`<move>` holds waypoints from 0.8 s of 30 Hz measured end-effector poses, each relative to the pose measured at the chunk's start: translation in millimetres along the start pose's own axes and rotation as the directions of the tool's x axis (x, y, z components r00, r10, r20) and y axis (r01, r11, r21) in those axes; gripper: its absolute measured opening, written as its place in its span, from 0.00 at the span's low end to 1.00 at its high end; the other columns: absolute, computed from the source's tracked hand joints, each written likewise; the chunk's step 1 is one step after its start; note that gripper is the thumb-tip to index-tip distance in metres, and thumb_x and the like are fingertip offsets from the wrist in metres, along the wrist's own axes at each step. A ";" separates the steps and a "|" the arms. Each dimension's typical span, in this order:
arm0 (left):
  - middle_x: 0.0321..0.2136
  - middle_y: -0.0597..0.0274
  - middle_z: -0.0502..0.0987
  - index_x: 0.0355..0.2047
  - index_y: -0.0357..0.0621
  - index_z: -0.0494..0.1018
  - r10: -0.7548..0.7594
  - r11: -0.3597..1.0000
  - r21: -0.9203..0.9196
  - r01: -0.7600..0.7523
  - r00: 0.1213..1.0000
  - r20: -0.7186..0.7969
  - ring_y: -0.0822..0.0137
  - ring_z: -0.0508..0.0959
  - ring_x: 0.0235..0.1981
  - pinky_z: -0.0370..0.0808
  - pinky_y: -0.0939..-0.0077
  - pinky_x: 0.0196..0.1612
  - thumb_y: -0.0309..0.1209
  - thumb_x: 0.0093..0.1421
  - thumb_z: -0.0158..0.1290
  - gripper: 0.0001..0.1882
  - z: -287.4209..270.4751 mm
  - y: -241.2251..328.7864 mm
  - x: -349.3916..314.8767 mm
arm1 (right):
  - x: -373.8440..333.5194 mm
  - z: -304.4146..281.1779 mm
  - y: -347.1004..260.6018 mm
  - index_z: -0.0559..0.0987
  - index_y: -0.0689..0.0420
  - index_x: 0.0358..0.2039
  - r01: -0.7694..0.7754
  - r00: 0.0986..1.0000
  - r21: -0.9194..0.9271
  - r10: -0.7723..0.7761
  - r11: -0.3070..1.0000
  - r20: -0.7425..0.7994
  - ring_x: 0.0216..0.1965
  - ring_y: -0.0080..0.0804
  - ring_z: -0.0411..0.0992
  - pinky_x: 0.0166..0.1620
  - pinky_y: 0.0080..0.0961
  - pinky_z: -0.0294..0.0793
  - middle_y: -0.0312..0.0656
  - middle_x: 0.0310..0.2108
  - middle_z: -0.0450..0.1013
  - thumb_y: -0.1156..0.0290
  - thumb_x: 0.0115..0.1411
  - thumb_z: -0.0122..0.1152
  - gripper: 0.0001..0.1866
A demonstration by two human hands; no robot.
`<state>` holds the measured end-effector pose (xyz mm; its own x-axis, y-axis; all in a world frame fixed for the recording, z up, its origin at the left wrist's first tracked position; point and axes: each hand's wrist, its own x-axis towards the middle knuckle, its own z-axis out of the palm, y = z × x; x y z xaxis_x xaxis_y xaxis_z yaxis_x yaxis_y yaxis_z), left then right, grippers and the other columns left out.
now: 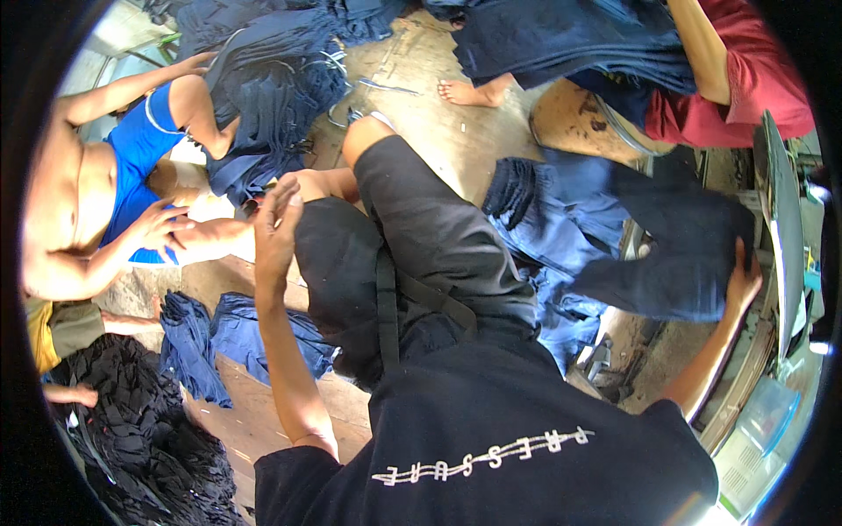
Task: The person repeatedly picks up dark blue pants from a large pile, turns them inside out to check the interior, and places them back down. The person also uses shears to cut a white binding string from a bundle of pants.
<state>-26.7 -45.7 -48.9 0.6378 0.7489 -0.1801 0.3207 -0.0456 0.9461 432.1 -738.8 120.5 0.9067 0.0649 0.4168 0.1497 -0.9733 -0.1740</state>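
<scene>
The person's right hand [743,279] is clamped on the edge of a dark navy garment [688,272], which stretches out at the right over a pile of blue garments [570,210] beside the right knee. The left hand [277,230] is raised near the left knee, its fingers extended, apart from any cloth. Left of that forearm, 2 bunches of blue cloth [263,331] lie on the floor [417,88], with a black heap [145,438] nearby. Around are a co-worker in blue shorts [139,167] and another in a red shirt [761,74].
</scene>
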 end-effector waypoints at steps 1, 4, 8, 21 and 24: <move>0.64 0.55 0.80 0.69 0.41 0.73 -0.007 0.998 0.069 0.007 1.000 -0.007 0.61 0.76 0.67 0.69 0.64 0.69 0.37 0.76 0.57 0.25 -2.2 -9.8 2.6 | 3.6 -8.8 16.6 0.81 0.72 0.61 0.032 0.999 -0.021 -0.031 0.999 0.030 0.61 0.60 0.78 0.66 0.45 0.74 0.66 0.57 0.81 0.37 0.67 0.68 0.45; 0.63 0.52 0.80 0.66 0.41 0.76 0.046 0.942 0.336 -0.009 0.994 -0.103 0.59 0.77 0.64 0.69 0.67 0.69 0.38 0.73 0.61 0.25 -3.7 -32.5 9.6 | -4.0 0.4 35.5 0.82 0.71 0.60 0.073 0.997 -0.275 -0.078 0.959 -0.008 0.56 0.61 0.81 0.60 0.48 0.78 0.64 0.54 0.82 0.44 0.73 0.63 0.37; 0.65 0.39 0.75 0.61 0.37 0.78 0.186 0.794 0.604 -0.068 0.973 -0.134 0.42 0.70 0.71 0.63 0.51 0.75 0.37 0.70 0.62 0.24 -1.1 -53.7 21.8 | -58.6 92.2 2.4 0.83 0.69 0.56 0.127 0.976 -0.252 -0.076 0.960 0.203 0.53 0.60 0.82 0.55 0.47 0.81 0.61 0.51 0.83 0.56 0.78 0.57 0.25; 0.64 0.42 0.72 0.59 0.42 0.78 0.191 0.753 0.654 0.064 0.931 -0.310 0.38 0.69 0.67 0.65 0.46 0.71 0.37 0.65 0.62 0.24 14.2 -89.0 67.7 | -209.6 393.8 -334.6 0.84 0.64 0.58 -0.404 0.430 0.552 -0.381 0.729 0.818 0.42 0.33 0.85 0.46 0.28 0.85 0.51 0.50 0.85 0.61 0.75 0.66 0.21; 0.61 0.45 0.75 0.55 0.42 0.80 0.103 0.795 0.595 0.120 0.939 -0.328 0.41 0.72 0.64 0.67 0.48 0.70 0.36 0.62 0.65 0.22 6.5 -86.5 82.5 | -203.8 468.3 -425.8 0.85 0.64 0.57 -0.309 0.326 0.537 -0.443 0.785 0.835 0.42 0.29 0.86 0.45 0.26 0.84 0.50 0.45 0.86 0.62 0.74 0.65 0.20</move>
<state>2.7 15.7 -147.4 0.4023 0.9154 0.0167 0.7482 -0.3392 0.5702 368.2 -234.6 -308.1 0.5587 0.6362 -0.5320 0.0495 -0.6659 -0.7444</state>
